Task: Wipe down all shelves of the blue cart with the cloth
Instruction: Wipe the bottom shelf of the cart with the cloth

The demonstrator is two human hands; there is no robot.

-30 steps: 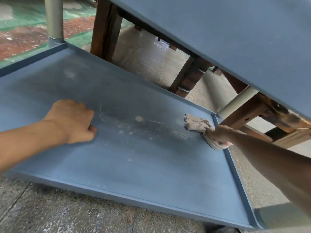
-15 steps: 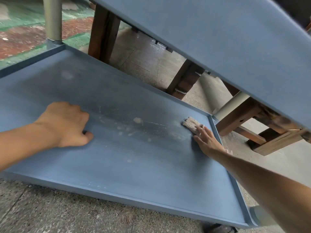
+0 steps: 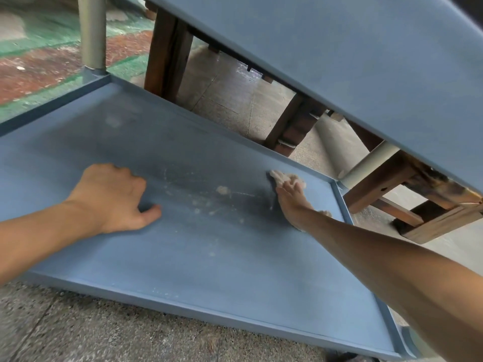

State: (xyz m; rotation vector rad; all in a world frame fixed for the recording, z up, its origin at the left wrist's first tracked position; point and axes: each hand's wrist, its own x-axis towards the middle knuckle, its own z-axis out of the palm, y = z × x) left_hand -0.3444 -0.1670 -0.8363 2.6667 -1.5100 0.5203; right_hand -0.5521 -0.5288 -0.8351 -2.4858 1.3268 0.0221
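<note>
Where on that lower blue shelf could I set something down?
The near half of the lower shelf is bare, between its front lip and both forearms. The far left corner by the grey post is free too. The middle is taken: left hand, right hand pressing the cloth, pale smudges between.

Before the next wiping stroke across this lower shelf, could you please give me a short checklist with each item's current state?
1. Cloth under right hand, flat on shelf: ok.
2. Left hand braced on lower shelf, clear of the cloth: ok.
3. Pale spots between the hands gone: not ok.
4. Stroke path free of objects: ok.
5. Clearance under upper shelf for the arm: ok.
6. Cloth damp or clean enough: cannot tell.
</note>
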